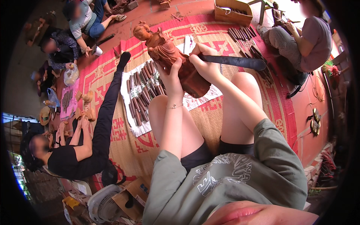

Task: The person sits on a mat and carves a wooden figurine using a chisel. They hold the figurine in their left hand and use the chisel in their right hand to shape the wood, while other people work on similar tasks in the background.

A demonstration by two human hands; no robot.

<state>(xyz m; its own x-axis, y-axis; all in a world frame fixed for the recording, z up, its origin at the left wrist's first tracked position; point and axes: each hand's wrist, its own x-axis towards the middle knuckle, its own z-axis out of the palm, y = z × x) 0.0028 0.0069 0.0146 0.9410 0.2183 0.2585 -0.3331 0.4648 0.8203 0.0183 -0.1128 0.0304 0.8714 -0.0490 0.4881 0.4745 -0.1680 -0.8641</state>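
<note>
A reddish-brown carved wooden figure (pixel 165 50) rests tilted over my knees, its head pointing up and left. My left hand (pixel 170 77) grips the figure around its middle from below. My right hand (pixel 202 62) is closed on a long dark carving chisel (pixel 234 62) whose handle runs off to the right, and its working end meets the figure near the hand. I sit on a woven red and tan mat (pixel 210 116) with bare knees raised.
A white cloth (pixel 137 127) with several dark chisels (pixel 144 90) lies ahead of my knees. More chisels (pixel 243 34) lie near a cardboard box (pixel 232 13). A person in black (pixel 90 146) sits at left, another (pixel 305 43) at right, and others at the far left. A fan (pixel 103 204) stands near me.
</note>
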